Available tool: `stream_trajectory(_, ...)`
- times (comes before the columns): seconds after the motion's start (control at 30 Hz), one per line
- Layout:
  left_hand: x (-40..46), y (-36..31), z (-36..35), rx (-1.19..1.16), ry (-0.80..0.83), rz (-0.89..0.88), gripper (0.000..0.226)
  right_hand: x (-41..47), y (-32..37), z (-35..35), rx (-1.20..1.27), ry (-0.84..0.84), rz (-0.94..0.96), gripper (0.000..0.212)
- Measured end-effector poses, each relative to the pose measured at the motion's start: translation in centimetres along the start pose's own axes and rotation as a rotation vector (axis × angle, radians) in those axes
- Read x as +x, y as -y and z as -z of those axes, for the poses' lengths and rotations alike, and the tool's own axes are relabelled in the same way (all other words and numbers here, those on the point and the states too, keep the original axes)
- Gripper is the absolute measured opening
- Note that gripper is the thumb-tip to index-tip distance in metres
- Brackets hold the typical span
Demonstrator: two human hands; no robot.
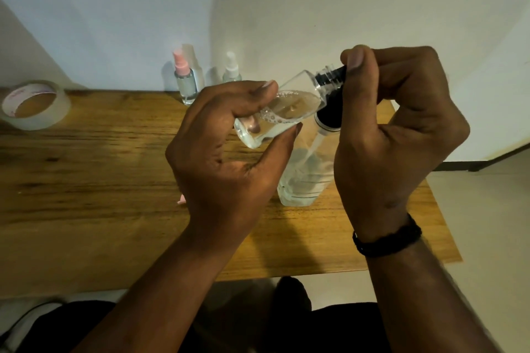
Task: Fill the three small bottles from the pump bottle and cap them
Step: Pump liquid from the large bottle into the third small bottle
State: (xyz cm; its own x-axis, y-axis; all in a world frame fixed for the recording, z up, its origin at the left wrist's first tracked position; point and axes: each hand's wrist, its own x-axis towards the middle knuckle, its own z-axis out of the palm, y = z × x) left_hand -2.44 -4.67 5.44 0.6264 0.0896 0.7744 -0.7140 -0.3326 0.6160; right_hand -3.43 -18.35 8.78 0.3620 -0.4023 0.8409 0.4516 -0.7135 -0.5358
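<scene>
My left hand (229,146) grips a small clear bottle (282,114), tilted with its neck pointing up to the right and clear, bubbly liquid inside. My right hand (398,129) pinches the black pump nozzle (334,76) that sits in the small bottle's neck. Below it stands the large clear pump bottle (304,178) with its black collar (329,119), on the wooden table (100,180). Two other small bottles stand at the back by the wall: one with a pink sprayer (185,80), one with a white sprayer (231,69).
A roll of clear tape (34,104) lies at the table's back left. A small pink piece (181,200) peeks out beside my left wrist. The table's right edge and the floor are just right of my right hand.
</scene>
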Motion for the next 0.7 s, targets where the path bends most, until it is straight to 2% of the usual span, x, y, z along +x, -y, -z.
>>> stream_trajectory(0.7,-0.08,-0.05,0.25,0.035,-0.011,-0.033,0.034,-0.46,0.30,-0.42,0.049,0.003,-0.058,0.021)
